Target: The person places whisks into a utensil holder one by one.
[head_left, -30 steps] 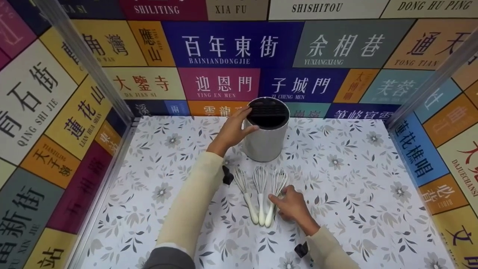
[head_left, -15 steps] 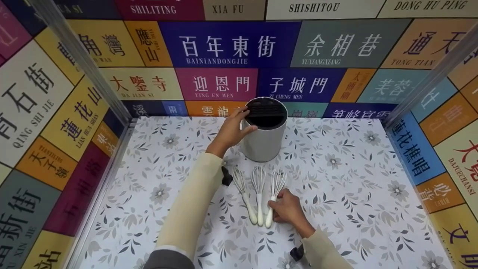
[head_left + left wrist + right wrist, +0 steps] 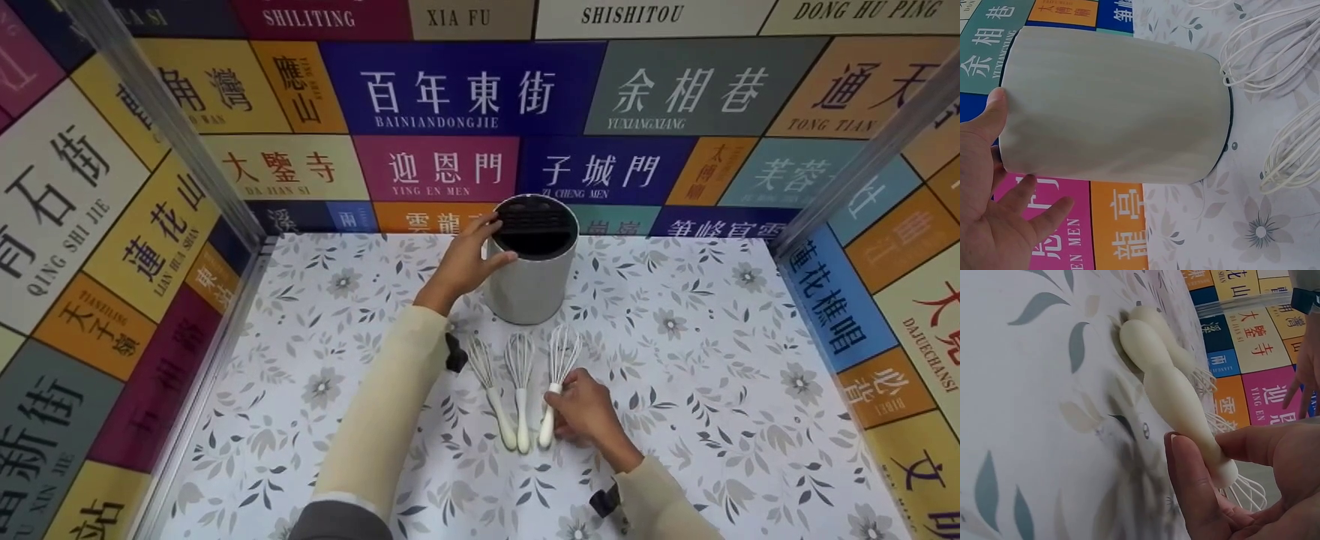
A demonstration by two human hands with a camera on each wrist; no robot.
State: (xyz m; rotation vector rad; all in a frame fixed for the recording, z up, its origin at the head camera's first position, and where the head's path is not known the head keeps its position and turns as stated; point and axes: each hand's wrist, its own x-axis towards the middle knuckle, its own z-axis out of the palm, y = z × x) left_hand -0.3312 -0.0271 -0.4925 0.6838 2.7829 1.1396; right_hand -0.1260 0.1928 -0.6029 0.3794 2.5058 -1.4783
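A light grey cylindrical utensil holder [image 3: 527, 291] with a dark slotted inside stands at the back of the table. My left hand [image 3: 466, 262] rests against its left rim; in the left wrist view the thumb touches the rim and the other fingers are spread loosely. Three white-handled wire whisks lie in front of the holder. My right hand [image 3: 589, 409] pinches the handle of the right whisk [image 3: 1176, 402] between thumb and forefinger, just below the wires. The middle whisk [image 3: 523, 424] and the left whisk [image 3: 503, 421] lie on the table beside it, untouched.
The table [image 3: 322, 300] has a white floral cover. Printed sign panels [image 3: 465, 90] wall it at the back and both sides, with clear strips [image 3: 217, 172] in the corners. A black wrist strap piece [image 3: 455, 352] shows beside each sleeve.
My right hand has closed its pinch on the right whisk and shifted it slightly up and to the right, away from the middle one. The left hand and holder stay put.
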